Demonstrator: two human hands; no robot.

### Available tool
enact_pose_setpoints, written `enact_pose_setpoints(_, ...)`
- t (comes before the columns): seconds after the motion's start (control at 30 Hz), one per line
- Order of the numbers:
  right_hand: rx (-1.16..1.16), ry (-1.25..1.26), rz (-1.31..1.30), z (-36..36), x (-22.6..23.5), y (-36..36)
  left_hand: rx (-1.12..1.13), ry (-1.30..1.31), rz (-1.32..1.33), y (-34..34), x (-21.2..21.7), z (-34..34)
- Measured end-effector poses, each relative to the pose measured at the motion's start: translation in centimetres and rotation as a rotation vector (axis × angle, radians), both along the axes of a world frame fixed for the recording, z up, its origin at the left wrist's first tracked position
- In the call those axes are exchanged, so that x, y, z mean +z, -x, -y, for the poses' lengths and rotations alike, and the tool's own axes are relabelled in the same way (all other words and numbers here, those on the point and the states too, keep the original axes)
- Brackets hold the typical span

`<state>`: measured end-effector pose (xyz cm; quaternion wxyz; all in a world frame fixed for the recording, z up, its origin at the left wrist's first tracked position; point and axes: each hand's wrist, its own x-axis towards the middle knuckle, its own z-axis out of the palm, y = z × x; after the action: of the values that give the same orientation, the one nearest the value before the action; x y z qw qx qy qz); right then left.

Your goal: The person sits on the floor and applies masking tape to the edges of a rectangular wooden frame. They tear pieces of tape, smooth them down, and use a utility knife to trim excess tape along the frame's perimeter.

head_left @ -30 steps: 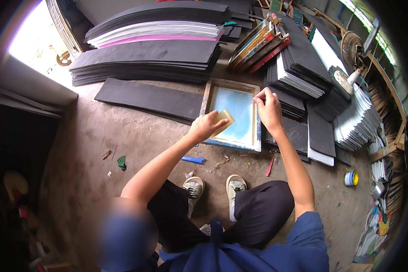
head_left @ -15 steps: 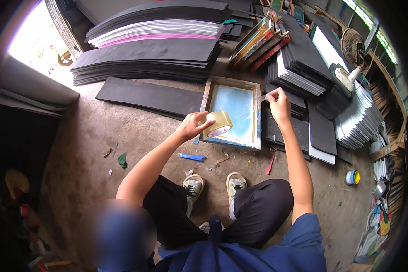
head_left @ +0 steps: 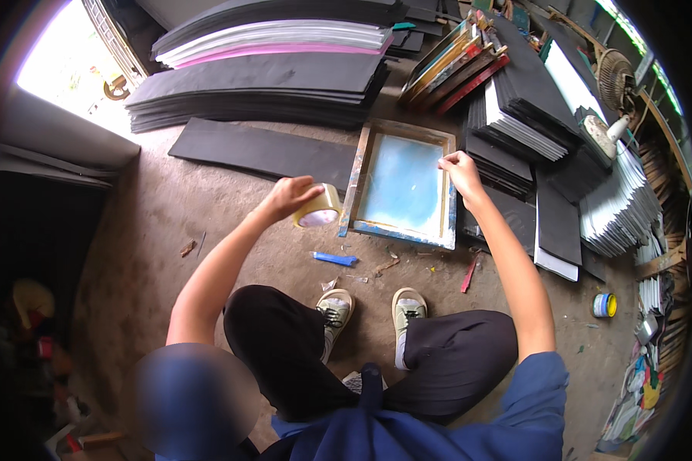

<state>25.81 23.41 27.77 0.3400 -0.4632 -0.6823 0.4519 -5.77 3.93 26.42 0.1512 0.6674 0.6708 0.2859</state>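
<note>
My left hand point(head_left: 288, 197) is closed on a roll of clear yellowish packing tape point(head_left: 320, 209), held off the left side of a screen-printing frame point(head_left: 352, 184). The frame lies on the floor, with a paint-stained wooden border and blue mesh point(head_left: 399, 180). My right hand point(head_left: 464, 178) pinches finger and thumb together over the frame's right border. What that pinch holds, if anything, is too small or too clear to make out. No tape strip can be traced between the hands.
Black foam-like sheets point(head_left: 261, 77) are stacked beyond the frame, with more stacks point(head_left: 530, 84) at the right. Several upright frames point(head_left: 453, 65) lean there, near a fan point(head_left: 615, 84). A blue tool-like piece point(head_left: 335, 259), a red strip point(head_left: 469, 275) and a yellow-topped can point(head_left: 604, 305) lie on the floor.
My left hand has carried the tape roll leftward, from over the mesh to beside the frame. The right hand's fingertips have come in from outside the frame to its right border.
</note>
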Motion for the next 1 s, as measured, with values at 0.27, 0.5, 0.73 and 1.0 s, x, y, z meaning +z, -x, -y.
enact_pose_setpoints(0.27, 0.048, 0.267, 0.121, 1.9, -8.0, 9.4, 0.211, 0.144, 0.067, 4.0, -5.4, 2.4)
enact_pose_setpoints(0.5, -0.116, 0.37, 0.261, 5.1, -19.8, 11.4, 0.208, 0.297, 0.09, 5.6, -13.8, 3.2)
enact_pose_setpoints(0.73, -0.063, 0.299, 0.403, 6.0, -23.1, 14.6, 0.289, 0.373, 0.18, 8.7, -17.5, 4.1)
enact_pose_setpoints(1.0, -0.106, 0.246, 0.57, 6.8, -22.2, 15.9, 0.283, 0.399, 0.147, 9.5, -18.5, 3.6)
